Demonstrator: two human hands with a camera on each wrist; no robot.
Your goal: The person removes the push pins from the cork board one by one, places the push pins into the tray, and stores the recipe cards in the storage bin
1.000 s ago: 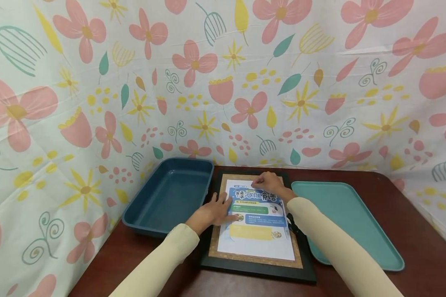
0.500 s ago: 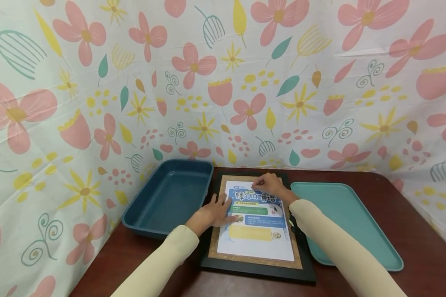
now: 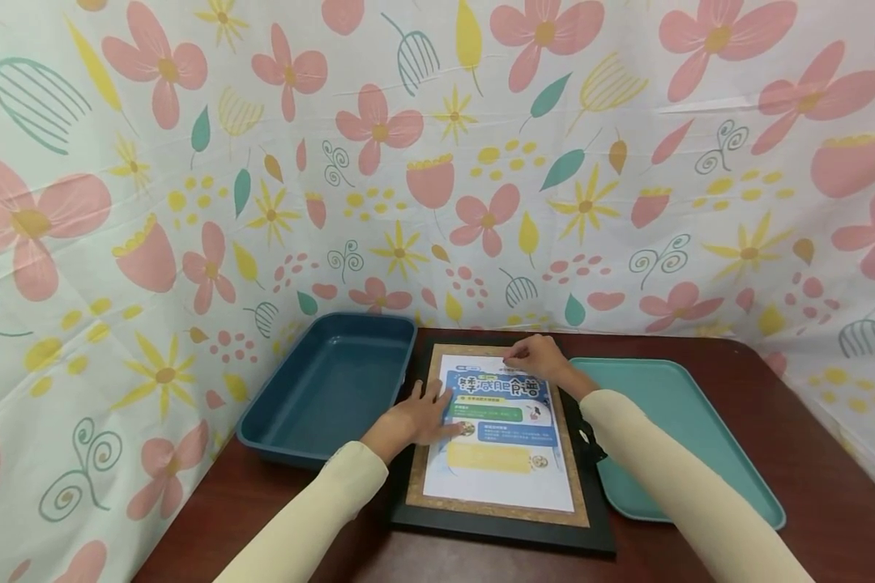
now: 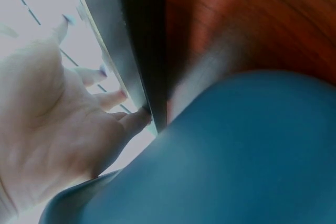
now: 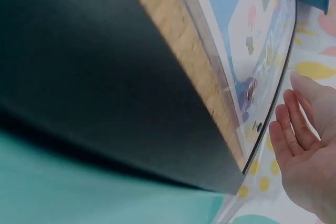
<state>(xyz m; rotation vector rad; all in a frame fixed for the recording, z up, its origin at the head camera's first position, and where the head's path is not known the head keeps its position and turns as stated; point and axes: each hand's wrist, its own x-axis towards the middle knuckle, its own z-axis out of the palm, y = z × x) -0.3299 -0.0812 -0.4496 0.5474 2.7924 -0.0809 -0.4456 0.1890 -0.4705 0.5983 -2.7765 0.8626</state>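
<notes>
A printed poster (image 3: 499, 491) lies on a cork panel (image 3: 505, 513) inside a black frame (image 3: 506, 536). My left hand (image 3: 417, 414) rests on the poster's left side, fingers spread and straight. In the left wrist view that hand (image 4: 58, 108) reaches across the frame's edge (image 4: 134, 45). My right hand (image 3: 539, 359) is bent at the poster's top edge, thumb and fingertips close together. I cannot tell whether it pinches something there. In the right wrist view its fingers (image 5: 294, 124) curve beside the frame's far edge, and a small dark dot (image 5: 259, 126) shows near the poster's corner.
A deep blue tray (image 3: 328, 389) stands left of the frame, close against it. To the right lies a flat teal tray (image 3: 663, 429), partly under the right sleeve (image 3: 671, 478). A floral cloth (image 3: 437, 162) hangs behind the brown table (image 3: 211, 518).
My right hand has shifted slightly right along the poster's top edge. My left hand stays on the poster's left side. The camera view has drifted a little.
</notes>
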